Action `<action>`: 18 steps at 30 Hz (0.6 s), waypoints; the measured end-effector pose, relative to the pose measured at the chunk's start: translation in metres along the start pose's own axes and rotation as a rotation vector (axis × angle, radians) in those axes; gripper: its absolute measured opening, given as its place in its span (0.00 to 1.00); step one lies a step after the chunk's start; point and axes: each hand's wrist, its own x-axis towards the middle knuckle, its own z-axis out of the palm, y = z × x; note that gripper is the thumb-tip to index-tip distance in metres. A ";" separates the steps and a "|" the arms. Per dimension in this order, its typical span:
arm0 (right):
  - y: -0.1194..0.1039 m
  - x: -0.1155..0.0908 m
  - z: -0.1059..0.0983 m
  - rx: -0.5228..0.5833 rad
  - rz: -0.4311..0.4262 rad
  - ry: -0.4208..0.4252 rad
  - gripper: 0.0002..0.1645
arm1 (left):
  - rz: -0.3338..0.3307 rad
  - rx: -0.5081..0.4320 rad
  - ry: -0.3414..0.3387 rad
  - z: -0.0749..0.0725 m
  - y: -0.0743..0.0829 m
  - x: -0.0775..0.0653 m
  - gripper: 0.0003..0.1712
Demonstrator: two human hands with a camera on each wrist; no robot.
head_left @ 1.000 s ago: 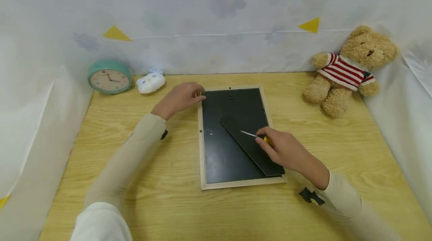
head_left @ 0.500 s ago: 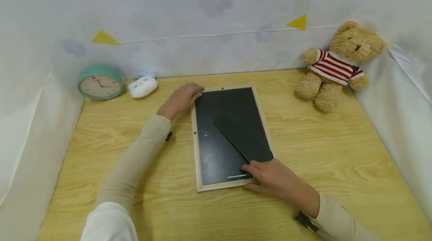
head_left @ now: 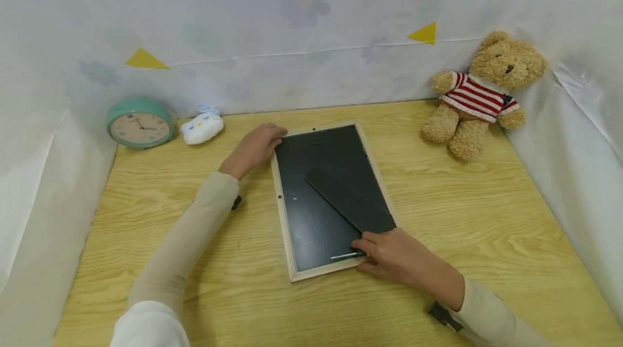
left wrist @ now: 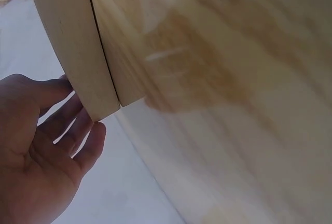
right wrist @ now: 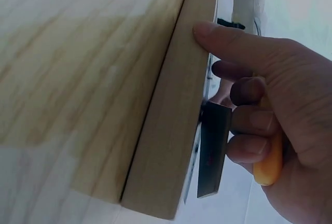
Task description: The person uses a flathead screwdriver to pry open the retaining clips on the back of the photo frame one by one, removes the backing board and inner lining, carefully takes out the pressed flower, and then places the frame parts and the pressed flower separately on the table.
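- Pale cloth (head_left: 219,17) with faint flowers hangs across the top of the head view, and below it spreads a table (head_left: 233,304) with light wood grain.
- At centre lies a picture frame (head_left: 309,222), black back upward, with a light wooden border.
- Its black stand (head_left: 343,198) slants from near the middle toward the lower right edge of the back.
- Left hand (head_left: 254,147): at the upper left corner of the picture frame, fingers and thumb bent round that corner and holding it; some fingertips are hidden.
- Right hand (head_left: 396,255): at the lower right of the picture frame, fingers curled closely round the yellow handle of a screwdriver (right wrist: 270,167), thumb touching the wooden border. The metal shaft points left along the bottom of the black back.
- Upper left of the head view: a green clock (head_left: 139,126), with a small white plush toy (head_left: 201,129) just beside it.
- Upper right: a teddy bear (head_left: 479,98) in a red-and-white striped sweater.
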 end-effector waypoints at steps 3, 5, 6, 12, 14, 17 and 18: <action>0.002 -0.002 -0.004 0.019 0.029 -0.037 0.20 | -0.007 -0.001 -0.007 -0.002 0.000 -0.006 0.21; 0.004 -0.004 -0.007 0.037 0.046 -0.053 0.19 | -0.014 0.000 -0.006 -0.002 0.000 -0.011 0.20; 0.005 -0.006 -0.008 0.046 0.055 -0.060 0.19 | -0.019 0.000 -0.005 -0.002 0.000 -0.013 0.20; 0.011 -0.014 -0.014 0.079 0.132 -0.097 0.19 | -0.059 -0.009 0.006 -0.003 0.001 -0.025 0.18; 0.013 -0.017 -0.017 0.087 0.160 -0.107 0.19 | -0.070 -0.014 0.005 -0.003 0.001 -0.029 0.18; 0.015 -0.021 -0.021 0.102 0.201 -0.122 0.20 | -0.079 -0.031 0.009 -0.003 0.001 -0.033 0.18; 0.016 -0.023 -0.022 0.102 0.211 -0.125 0.20 | -0.080 -0.036 0.010 -0.003 0.001 -0.034 0.18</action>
